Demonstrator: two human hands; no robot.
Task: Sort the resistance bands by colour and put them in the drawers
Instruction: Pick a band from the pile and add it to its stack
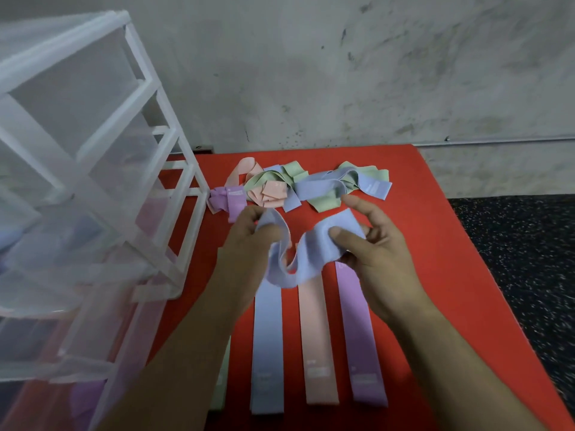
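Note:
Both hands hold one crumpled light-blue band (306, 253) above the red mat. My left hand (249, 241) grips its left end and my right hand (370, 244) pinches its right end under the thumb. Below them lie flat strips side by side: a blue band (267, 343), a pink band (317, 340) and a purple band (361, 337), with a green band (221, 390) mostly hidden by my left forearm. A tangled pile of bands (298, 188) in pink, green, blue and purple lies farther back. The clear plastic drawer unit (93, 188) stands at the left.
The red mat (451, 275) covers the work surface and ends at the right against dark speckled flooring (522, 259). A stained grey wall (342, 73) rises behind. Several drawers jut out at the lower left, with coloured bands dimly visible inside.

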